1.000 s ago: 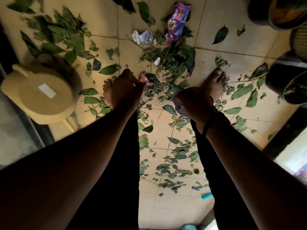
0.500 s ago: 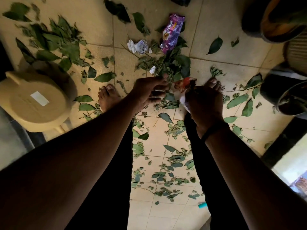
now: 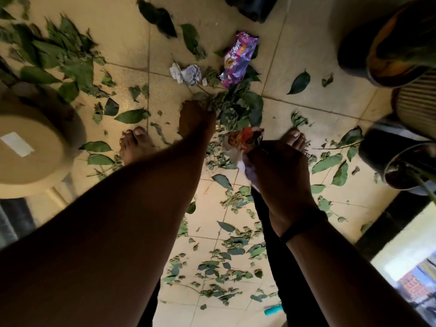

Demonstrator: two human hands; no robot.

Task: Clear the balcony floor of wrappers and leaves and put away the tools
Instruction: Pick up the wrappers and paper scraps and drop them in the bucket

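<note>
While a person looks straight down at their own arms and bare feet, a tiled balcony floor [image 3: 122,38] fills the view, strewn with green leaves [image 3: 59,60] in clumps and scraps. At the left edge stands a round beige stool [image 3: 35,147] with a pale label on its seat. Dark plant pots [image 3: 389,38] crowd the right side, one [image 3: 401,159] lower down with stems leaning out.

The left hand [image 3: 195,119] reaches down to a heap of leaves [image 3: 238,109] between the feet; its fingertips are buried in the leaves and blurred, so whether they grip anything cannot be told. The right hand [image 3: 278,171], a dark band [image 3: 304,228] at its wrist, is closed around a bunch of wrappers [image 3: 243,142], a red and orange one sticking out above white and purple ones.

Beyond the heap, a purple snack wrapper [image 3: 238,60] lies on the tiles, with a crumpled white paper [image 3: 186,73] just left of it. A small teal object [image 3: 273,310] lies near the bottom edge.
</note>
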